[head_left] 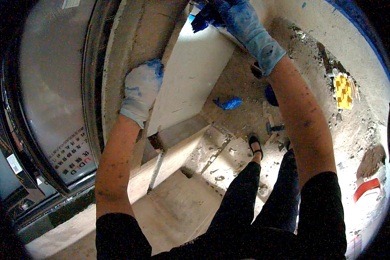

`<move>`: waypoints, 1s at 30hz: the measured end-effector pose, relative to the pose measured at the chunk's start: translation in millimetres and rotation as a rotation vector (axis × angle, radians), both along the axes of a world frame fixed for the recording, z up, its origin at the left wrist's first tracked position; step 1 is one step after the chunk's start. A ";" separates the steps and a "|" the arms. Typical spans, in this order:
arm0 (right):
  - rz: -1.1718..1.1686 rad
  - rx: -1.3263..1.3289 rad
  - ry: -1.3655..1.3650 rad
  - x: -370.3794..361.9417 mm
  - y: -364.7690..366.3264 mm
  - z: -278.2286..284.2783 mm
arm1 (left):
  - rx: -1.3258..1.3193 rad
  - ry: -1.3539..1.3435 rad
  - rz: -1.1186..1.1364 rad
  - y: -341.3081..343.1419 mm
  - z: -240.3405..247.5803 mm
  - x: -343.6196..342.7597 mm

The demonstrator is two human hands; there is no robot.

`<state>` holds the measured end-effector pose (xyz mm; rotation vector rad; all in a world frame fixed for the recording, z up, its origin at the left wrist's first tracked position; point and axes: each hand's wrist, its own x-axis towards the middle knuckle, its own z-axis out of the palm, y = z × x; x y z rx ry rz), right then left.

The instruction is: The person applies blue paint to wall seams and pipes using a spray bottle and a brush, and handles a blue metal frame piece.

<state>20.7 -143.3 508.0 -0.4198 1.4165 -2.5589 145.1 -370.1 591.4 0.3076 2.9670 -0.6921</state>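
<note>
My left hand (142,89), in a pale glove stained blue, rests against the left edge of an off-white wall panel (190,73). Its fingers bend over that edge, and their tips are hidden. At the top of the view my right hand (238,21), in a glove soaked with blue, is closed on a dark blue, ragged-ended brush (206,19). The brush's handle is covered by the hand and the frame's edge. Wet-looking bright blue marks the top of the panel beside the brush.
A glass door or window (58,86) in a dark frame stands at left. Below lie a blue crumpled piece (229,103), a dark-headed hammer (274,128) and rubble on the dirty floor. A yellow patterned packet (343,91) and a red curved object (366,190) lie at right. A concrete ledge (182,134) juts beneath the panel.
</note>
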 end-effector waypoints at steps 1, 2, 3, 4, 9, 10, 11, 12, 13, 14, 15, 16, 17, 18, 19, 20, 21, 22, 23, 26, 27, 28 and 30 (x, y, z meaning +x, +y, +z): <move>0.014 -0.038 0.004 0.5 -0.9 0.0 | -0.006 -0.005 -0.003 -1.4 -0.8 0.6; 0.027 -0.076 0.008 1.0 -1.6 0.0 | 0.015 0.003 -0.016 -2.9 -1.4 1.7; 0.039 -0.113 0.012 2.0 -1.0 2.2 | 0.037 0.010 -0.031 -4.0 -1.8 2.2; 0.045 -0.076 0.025 2.0 0.3 4.6 | 0.059 0.017 -0.045 -4.5 -2.0 2.4; 0.059 -0.060 0.064 0.3 -1.1 6.9 | 0.031 -0.015 -0.013 -2.5 0.8 3.1; 0.059 -0.046 0.051 -0.2 -1.2 7.1 | 0.020 -0.019 -0.009 -1.9 1.1 3.4; 0.060 -0.032 0.037 -0.8 -1.4 7.3 | 0.011 -0.012 -0.015 -2.5 0.8 3.4; 0.060 -0.016 0.021 -0.9 -2.4 6.0 | 0.005 -0.008 -0.021 -4.6 -1.6 3.0; 0.055 -0.011 0.015 -1.8 -4.2 3.1 | -0.002 -0.004 -0.027 -5.3 -3.2 2.9; 0.050 -0.006 0.009 -3.3 -6.5 -0.2 | -0.001 -0.006 -0.039 -5.3 -3.4 3.5; 0.042 -0.005 0.005 -3.4 -6.3 0.1 | -0.003 -0.007 -0.053 -0.2 1.3 3.3; 0.058 -0.027 -0.015 -3.3 -5.5 0.0 | -0.004 -0.008 -0.067 2.8 3.8 3.2; 0.072 -0.048 -0.034 -3.5 -4.1 -0.1 | 0.001 -0.009 -0.077 0.5 1.6 2.0; 0.089 -0.070 -0.054 -2.7 -3.6 0.3 | 0.005 -0.010 -0.085 -4.1 -1.8 0.7; 0.087 -0.097 -0.042 -2.2 -3.5 -1.0 | 0.009 -0.011 -0.095 -7.3 -4.1 0.4; 0.085 -0.125 -0.031 -1.8 -3.5 -2.8 | 0.021 0.003 -0.092 -9.5 -5.5 1.1; 0.083 -0.152 -0.020 -1.8 -4.0 -5.6 | 0.032 0.016 -0.090 -10.0 -6.1 1.2; 0.090 -0.174 -0.015 -2.3 -5.6 -10.1 | 0.043 0.030 -0.088 -9.9 -6.7 1.0; 0.097 -0.195 -0.010 -2.9 -7.9 -14.5 | 0.014 0.015 -0.038 -9.3 -6.9 1.5; 0.059 -0.063 -0.015 3.9 1.4 0.7 | -0.013 -0.008 0.002 -8.5 -7.6 2.2; 0.038 0.013 -0.019 7.1 6.2 8.2 | 0.014 0.000 -0.051 -9.8 -5.6 3.3; 0.020 -0.097 -0.017 7.8 7.8 3.9 | 0.041 0.007 -0.104 -9.7 -4.1 4.3; -0.018 -0.313 -0.011 10.1 9.6 -16.6 | 0.041 -0.004 -0.024 -3.7 -0.7 3.7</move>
